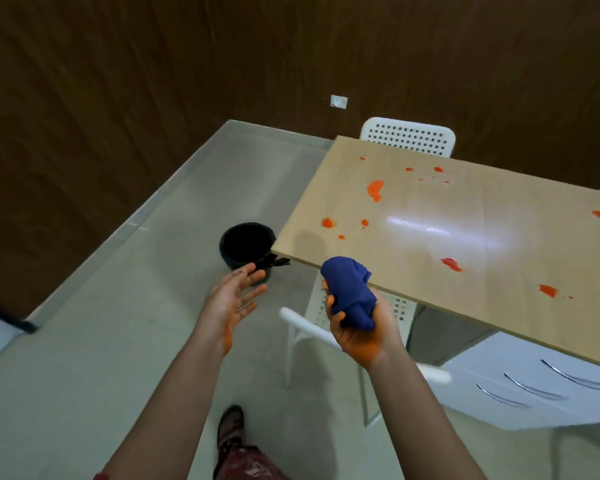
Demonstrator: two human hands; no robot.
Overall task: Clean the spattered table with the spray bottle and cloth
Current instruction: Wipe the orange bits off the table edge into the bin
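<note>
Since no spray bottle shows anywhere in view, the likely slip is a dry wipe: the blue cloth, wadded tight, would probably drag the orange spatters across the pale table rather than lift them. The right hand has fingers and thumb curled round the cloth's lower half, its rounded top sticking out beyond them at the table's near left edge, short of the closest spots. The left hand is spread, palm up, holding nothing, off to the left near the black bin.
</note>
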